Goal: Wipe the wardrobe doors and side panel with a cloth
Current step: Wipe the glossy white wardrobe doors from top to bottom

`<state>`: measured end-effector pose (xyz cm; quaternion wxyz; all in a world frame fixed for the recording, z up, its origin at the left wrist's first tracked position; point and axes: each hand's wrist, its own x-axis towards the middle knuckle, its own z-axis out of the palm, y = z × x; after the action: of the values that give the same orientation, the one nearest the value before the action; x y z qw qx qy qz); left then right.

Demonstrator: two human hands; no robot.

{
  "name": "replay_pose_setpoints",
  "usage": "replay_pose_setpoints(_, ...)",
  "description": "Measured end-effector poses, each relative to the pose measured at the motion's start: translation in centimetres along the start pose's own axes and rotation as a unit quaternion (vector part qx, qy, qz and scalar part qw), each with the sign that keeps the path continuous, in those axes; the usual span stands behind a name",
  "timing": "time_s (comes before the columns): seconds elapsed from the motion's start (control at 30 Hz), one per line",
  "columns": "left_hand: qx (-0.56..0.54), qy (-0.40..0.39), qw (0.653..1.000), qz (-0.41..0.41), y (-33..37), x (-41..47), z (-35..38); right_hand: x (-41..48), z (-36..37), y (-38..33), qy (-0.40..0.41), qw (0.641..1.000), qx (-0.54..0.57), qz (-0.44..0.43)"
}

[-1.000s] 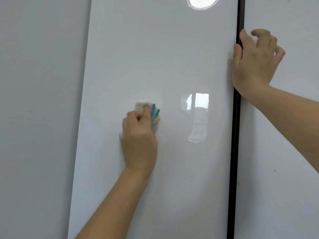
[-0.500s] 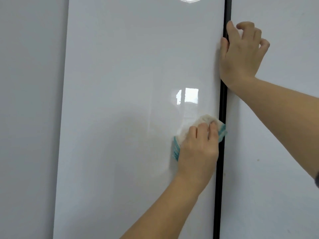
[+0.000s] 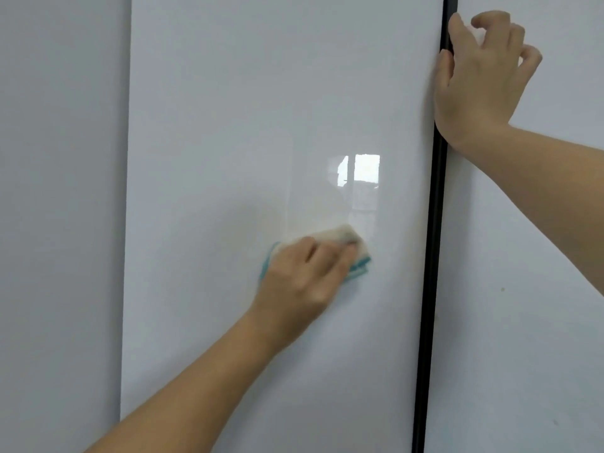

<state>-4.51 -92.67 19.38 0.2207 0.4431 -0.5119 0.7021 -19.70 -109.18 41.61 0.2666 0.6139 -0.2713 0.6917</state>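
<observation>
The glossy white wardrobe door (image 3: 228, 125) fills the middle of the view. My left hand (image 3: 307, 276) holds a folded white cloth with teal edging (image 3: 354, 253) flat against the door, below a window reflection and left of the black gap (image 3: 431, 289). The hand and cloth are motion-blurred. My right hand (image 3: 480, 76) rests high up at the door's right edge. Its thumb lies along the black gap and its curled fingers touch the neighbouring white door (image 3: 523, 322).
A matte grey-white panel (image 3: 58, 223) runs down the left side of the glossy door. The right door carries a few small dark specks (image 3: 503, 289). Nothing stands in front of the wardrobe.
My left hand slid the cloth from mid-door right to the black gap, then back left towards the middle. My right hand kept its place at the door edge.
</observation>
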Motion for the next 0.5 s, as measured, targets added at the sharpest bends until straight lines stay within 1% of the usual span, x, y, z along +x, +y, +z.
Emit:
replay_pose_setpoints(0.13, 0.068, -0.023, 0.993, -0.093, -5.3, -3.4, -2.3, -0.1, -0.2, -0.2, -0.006, 1.0, -0.002, 0.0)
replay_pose_setpoints(0.27, 0.087, -0.041, 0.972, -0.212, -9.2, -6.4, -4.4, -0.2, -0.6, -0.3, -0.01, 1.0, -0.005, -0.008)
replay_pose_setpoints(0.33, 0.095, -0.039, 0.96, -0.259, -10.4, -7.4, -5.1, -0.2, -0.6, -0.3, -0.007, 1.0, -0.007, -0.002)
replay_pose_setpoints(0.43, 0.106, -0.044, 0.945, -0.307, -11.1, -8.3, -5.6, -0.3, -0.3, -0.5, -0.005, 1.0, 0.001, 0.017)
replay_pose_setpoints(0.5, 0.12, -0.04, 0.928, -0.351, -11.1, -8.4, -5.7, -0.3, 0.0, -0.5, -0.004, 1.0, 0.007, 0.02)
